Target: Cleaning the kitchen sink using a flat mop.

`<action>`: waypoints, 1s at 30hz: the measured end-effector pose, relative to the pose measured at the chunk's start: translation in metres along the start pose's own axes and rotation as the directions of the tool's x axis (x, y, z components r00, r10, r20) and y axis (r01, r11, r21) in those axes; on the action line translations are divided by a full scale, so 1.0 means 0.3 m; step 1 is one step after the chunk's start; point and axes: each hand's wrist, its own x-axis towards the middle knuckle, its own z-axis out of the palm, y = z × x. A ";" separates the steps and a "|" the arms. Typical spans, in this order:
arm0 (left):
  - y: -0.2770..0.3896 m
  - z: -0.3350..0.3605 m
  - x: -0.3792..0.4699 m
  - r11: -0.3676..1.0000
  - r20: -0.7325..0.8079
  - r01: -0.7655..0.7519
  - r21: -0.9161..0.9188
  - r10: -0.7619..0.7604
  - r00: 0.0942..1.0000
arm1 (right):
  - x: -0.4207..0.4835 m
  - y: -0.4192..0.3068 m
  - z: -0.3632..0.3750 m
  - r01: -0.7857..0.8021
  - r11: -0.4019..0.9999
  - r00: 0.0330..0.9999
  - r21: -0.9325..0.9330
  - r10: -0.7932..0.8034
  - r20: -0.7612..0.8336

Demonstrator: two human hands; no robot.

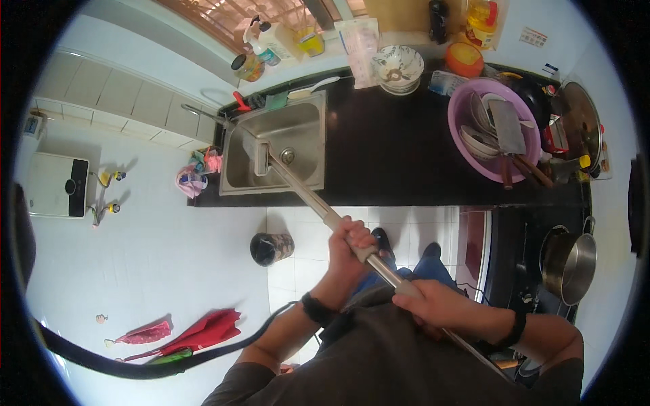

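A long-handled mop (303, 192) slants from the sink down past my right side. My left hand (350, 242) is wrapped around the grey grip at mid-pole. Nearer my waist, my right hand (431, 303) closes on a lower grey collar of the same pole. The mop's narrow head (262, 158) is inside the stainless steel sink (311, 127), left of the drain (287, 156). A curved tap (205, 112) reaches over the sink's left rim, and what looks like water runs from it towards the mop head.
Stacked bowls (397, 66) stand on the black countertop (381, 152). To their right is a pink basin (459, 152) holding dishes and a cleaver (507, 124). A steel pot (574, 269) sits on the stove at right. On the floor left of my feet is a bin (274, 248).
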 end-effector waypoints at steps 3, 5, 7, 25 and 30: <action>-0.072 -0.082 0.001 0.998 0.065 0.047 0.031 -0.049 0.997 | 0.074 0.010 -0.001 0.001 0.997 1.000 0.078 0.000 -0.017; -0.094 -0.074 0.008 0.995 0.080 0.079 -0.057 -0.075 0.994 | 0.087 -0.001 -0.008 -0.020 0.993 0.999 0.117 0.023 -0.025; -0.098 -0.084 0.009 0.995 0.067 0.088 -0.051 -0.085 0.994 | 0.088 -0.002 -0.008 -0.044 0.987 0.998 0.156 0.050 -0.039; -0.095 -0.079 0.005 0.995 0.094 0.100 -0.031 -0.096 0.991 | 0.088 0.006 -0.011 -0.013 0.992 1.000 0.123 0.016 -0.024; -0.092 -0.090 0.009 0.995 0.097 0.089 -0.043 -0.084 0.992 | 0.083 -0.002 -0.008 -0.023 0.995 0.999 0.102 0.027 -0.037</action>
